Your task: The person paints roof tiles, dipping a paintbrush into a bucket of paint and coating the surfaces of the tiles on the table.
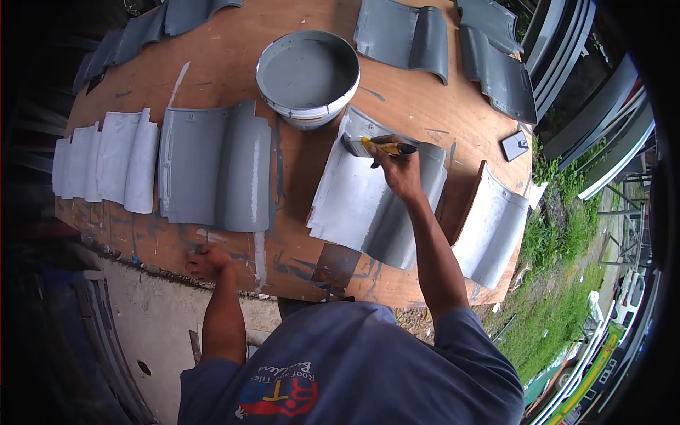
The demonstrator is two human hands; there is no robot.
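My right hand [399, 168] is closed around the yellow and black handle of a paintbrush [368, 145]. The brush's bristles, grey with paint, touch the upper left part of a roof tile [354, 191]. That tile is white on its left and grey along its right curve. My left hand [207, 263] rests on the wooden table near its front edge, fingers curled; whether anything is in them is hidden. Just above it lies a roof tile painted grey [212, 166]. A white bucket of grey paint [308, 78] stands beyond the tiles.
White unpainted tiles [113, 159] lie at the left, another white tile [492, 223] at the right. Grey tiles [400, 39] lie along the far side of the wooden table [163, 244]. A small box [515, 145] sits near the right edge, with grass [538, 312] beyond.
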